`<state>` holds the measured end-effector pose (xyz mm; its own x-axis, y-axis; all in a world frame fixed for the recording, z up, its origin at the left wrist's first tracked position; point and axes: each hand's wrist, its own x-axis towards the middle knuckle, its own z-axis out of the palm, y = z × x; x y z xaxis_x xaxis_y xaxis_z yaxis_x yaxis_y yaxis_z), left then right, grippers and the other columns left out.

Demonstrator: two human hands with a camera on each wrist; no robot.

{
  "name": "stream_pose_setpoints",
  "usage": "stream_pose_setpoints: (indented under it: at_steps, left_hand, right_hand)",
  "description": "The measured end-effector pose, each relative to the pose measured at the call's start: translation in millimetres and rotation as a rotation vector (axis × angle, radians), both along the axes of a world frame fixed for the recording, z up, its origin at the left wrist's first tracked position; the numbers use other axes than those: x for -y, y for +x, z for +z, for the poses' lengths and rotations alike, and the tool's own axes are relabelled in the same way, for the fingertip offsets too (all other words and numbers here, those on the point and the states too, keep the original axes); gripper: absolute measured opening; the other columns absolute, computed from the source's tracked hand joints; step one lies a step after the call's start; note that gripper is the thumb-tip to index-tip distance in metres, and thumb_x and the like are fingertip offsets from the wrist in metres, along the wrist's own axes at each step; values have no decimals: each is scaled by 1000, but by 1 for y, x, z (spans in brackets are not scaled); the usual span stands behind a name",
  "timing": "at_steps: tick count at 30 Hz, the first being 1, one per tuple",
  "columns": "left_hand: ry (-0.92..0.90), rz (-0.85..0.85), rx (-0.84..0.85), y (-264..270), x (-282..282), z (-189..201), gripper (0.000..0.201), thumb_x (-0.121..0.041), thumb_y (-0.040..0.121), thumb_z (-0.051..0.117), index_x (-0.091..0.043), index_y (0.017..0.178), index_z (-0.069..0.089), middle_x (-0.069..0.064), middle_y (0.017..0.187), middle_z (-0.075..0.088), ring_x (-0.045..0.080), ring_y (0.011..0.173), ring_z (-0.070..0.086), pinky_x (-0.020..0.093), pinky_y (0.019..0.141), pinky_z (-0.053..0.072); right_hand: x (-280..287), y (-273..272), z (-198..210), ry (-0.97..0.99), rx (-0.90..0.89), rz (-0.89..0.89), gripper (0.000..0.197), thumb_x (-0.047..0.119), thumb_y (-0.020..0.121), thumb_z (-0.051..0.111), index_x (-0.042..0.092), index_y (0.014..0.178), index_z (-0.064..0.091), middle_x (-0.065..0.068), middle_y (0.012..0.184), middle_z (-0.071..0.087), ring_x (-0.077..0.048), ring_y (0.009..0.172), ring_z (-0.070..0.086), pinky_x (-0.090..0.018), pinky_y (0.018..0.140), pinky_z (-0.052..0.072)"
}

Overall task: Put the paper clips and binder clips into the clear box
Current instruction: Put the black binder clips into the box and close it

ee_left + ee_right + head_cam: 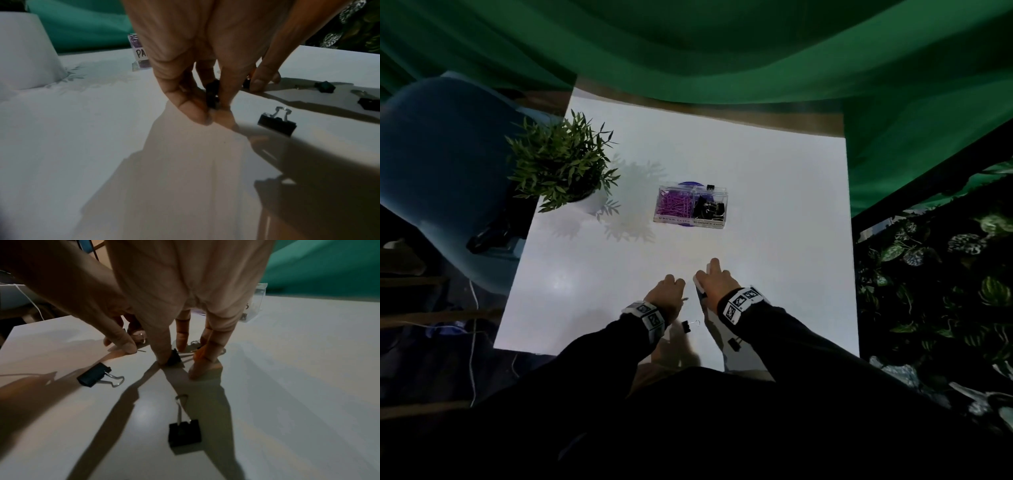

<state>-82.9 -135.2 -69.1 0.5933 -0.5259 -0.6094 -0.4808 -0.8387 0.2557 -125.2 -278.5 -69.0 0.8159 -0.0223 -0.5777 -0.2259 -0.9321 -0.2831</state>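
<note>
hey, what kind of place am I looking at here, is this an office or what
Probably a staged recording setup rather than a working office: a small white table backed by draped green cloth, with a potted plant and a clear box of clips as props.

White bench, glossy top, soft glare patch near front-left, wood-coloured strip showing along far edge. Green cloth backdrop hangs in folds behind and to the right, draping over the bench's far side. Blue chair to the left, w/ a dark object just beside the bench's left edge. Small leafy plant in white pot at bench's far-left, casting a feathery shadow to its right. White cable runs down over dark floor at left, wooden slats nearby. Right side: leaf-patterned dark surface below a black bar. Room dim overall; light falls from above.
</note>
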Motion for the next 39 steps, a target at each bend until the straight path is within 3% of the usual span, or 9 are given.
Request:
stream_pose_setpoints:
  at_steps: [5,9,12,16,21,26,29,32,39]
  left_hand:
    - [-115,119,-179,-10,-4,12,17,-11,90,28,-9,107,31,20,95,60,31,74,52,39,67,40]
    - [-87,162,-295,-22,-4,11,18,-27,90,27,-15,103,33,14,90,59,31,79,54,40,72,44]
    - [0,-41,-253,-25,-5,6,29,-34,95,41,-16,116,34,16,109,59,35,97,58,47,85,47]
    - [30,-172,-143,-25,-16,-2,36,-28,90,55,-8,114,36,19,107,56,37,95,59,46,79,49]
    - [7,-135,-193,-18,-15,-1,28,-23,93,51,-5,110,38,21,110,59,39,96,61,45,80,50]
    - [-219,82,-135,22,15,28,31,-29,94,51,-4,108,40,22,103,62,38,87,61,36,69,40]
    - [-339,162,-28,65,49,47,27,-25,94,56,-6,108,44,18,103,62,27,83,56,31,70,38]
    - [-360,175,38,108,84,61,26,-19,92,58,-4,110,46,16,105,59,25,87,53,33,74,38]
    - [-202,92,100,146,115,63,52,2,80,57,-3,128,40,23,124,50,38,111,55,45,90,48]
  right_hand:
    - [10,0,-1,50,-67,-37,61,15,65,81,15,112,41,-11,119,29,-30,68,51,-34,63,48]
    - [12,-3,3,42,-47,-88,61,12,68,75,16,113,34,-12,116,33,-31,67,51,-35,60,45]
    - [17,-2,2,64,-49,-94,53,5,73,70,12,115,38,-15,117,36,-37,80,62,-37,63,46]
    - [23,-2,-1,60,-36,-80,35,-2,84,53,4,117,46,-19,121,37,-38,86,66,-36,63,43]
    - [29,6,1,86,-31,-141,27,0,86,52,3,112,55,-15,124,38,-38,89,66,-43,81,54]
    - [55,30,22,124,9,-212,22,6,89,54,5,106,68,-13,117,67,-31,111,61,-29,90,46]
    - [74,49,36,200,54,-373,16,13,89,63,7,101,71,-12,108,72,-29,102,66,-23,85,47]
    - [86,76,50,310,180,-547,9,12,87,66,8,93,71,-13,99,74,-29,92,70,-35,92,55]
    - [86,116,72,208,177,-501,35,15,90,61,10,125,60,-13,124,64,-31,114,60,-32,94,47]
